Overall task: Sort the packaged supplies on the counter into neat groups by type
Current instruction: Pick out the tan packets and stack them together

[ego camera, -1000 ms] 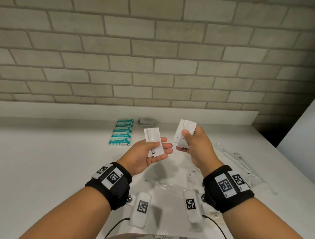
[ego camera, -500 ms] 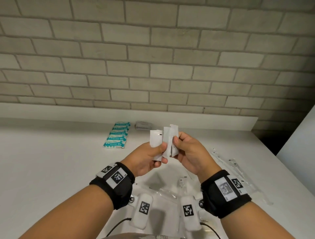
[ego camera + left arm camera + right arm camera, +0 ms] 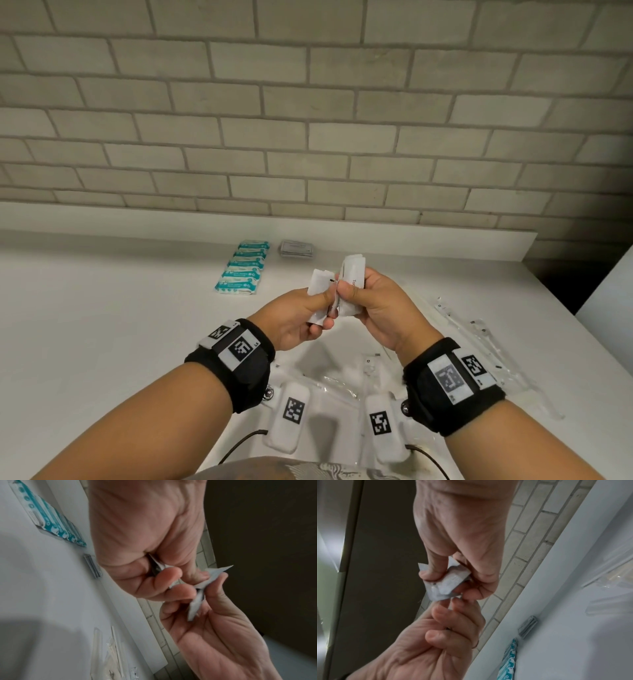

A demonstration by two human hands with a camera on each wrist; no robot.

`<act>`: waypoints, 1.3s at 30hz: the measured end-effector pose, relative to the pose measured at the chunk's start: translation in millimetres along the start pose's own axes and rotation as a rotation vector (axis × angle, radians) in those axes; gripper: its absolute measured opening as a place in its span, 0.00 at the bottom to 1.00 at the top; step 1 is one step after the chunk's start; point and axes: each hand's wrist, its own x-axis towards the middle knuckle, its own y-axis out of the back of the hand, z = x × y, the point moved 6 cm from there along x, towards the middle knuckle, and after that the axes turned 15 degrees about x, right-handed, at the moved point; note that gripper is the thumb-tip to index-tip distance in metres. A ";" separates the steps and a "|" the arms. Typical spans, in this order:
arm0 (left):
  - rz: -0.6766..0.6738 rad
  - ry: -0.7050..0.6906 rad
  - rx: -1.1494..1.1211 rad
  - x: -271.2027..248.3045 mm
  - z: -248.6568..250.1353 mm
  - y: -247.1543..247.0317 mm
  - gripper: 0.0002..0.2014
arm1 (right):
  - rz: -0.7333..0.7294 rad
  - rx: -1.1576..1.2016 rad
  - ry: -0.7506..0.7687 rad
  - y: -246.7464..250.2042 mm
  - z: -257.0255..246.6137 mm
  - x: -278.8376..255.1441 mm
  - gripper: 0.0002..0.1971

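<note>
Both hands are raised together above the white counter (image 3: 102, 325), each pinching small white paper packets. My left hand (image 3: 327, 308) grips a white packet (image 3: 318, 284) between thumb and fingers. My right hand (image 3: 346, 294) holds a small bundle of white packets (image 3: 354, 274) upright, pressed against the left one. The right wrist view shows the bundle (image 3: 447, 584) in the right hand's fingertips, with the left hand (image 3: 453, 609) just below it. In the left wrist view a packet (image 3: 195, 605) lies between the right hand's thumb and fingers.
A row of teal packets (image 3: 243, 267) lies at the back, with a stack of grey packets (image 3: 297, 248) to its right. Long clear-wrapped items (image 3: 479, 342) lie scattered at the right and more clear wrappers (image 3: 342, 383) under my wrists. The counter ends at the right (image 3: 548, 298).
The hands, apart a second ago, have closed together. The right hand has brought its white packets against the packet in the left hand, whose fingers have curled round it.
</note>
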 end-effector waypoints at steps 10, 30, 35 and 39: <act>0.086 -0.133 0.004 -3.3 1.8 25.9 0.10 | 0.243 -0.090 0.065 31.6 -10.2 12.4 0.13; 0.233 -0.136 -0.190 1.2 5.4 47.3 0.12 | 0.006 -0.781 0.104 -9.1 -3.8 3.9 0.19; 0.341 -0.115 -0.130 -0.9 0.9 54.3 0.10 | 0.188 -0.561 -0.017 -1.1 -4.9 3.6 0.10; 0.242 -0.191 -0.099 -4.2 9.4 34.2 0.09 | 0.173 -0.585 -0.041 -17.9 6.1 12.5 0.14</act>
